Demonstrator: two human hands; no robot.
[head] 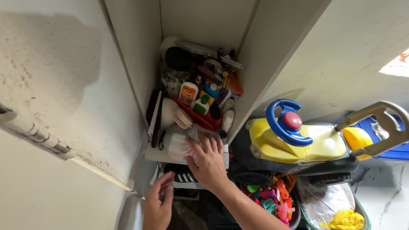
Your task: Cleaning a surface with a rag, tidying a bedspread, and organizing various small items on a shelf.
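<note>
My right hand (208, 161) presses down on a clear plastic bag (181, 142) with something white and pink inside, at the front of a crowded white shelf (159, 155). Its fingers are spread over the bag. My left hand (158, 202) hovers lower down at the shelf's front left corner, fingers loosely curled with nothing visible in them. Behind the bag lie a small white fan (178, 116), a white bottle with an orange label (188, 93), a green-capped bottle (201, 105) and several other bottles and tubes.
White cabinet walls (136, 55) close in the shelf on both sides. A yellow ride-on toy car with a blue steering wheel (294, 140) stands to the right. Under it sits a bin of colourful plastic toys (272, 198) and a basket with white and yellow cloth (336, 208).
</note>
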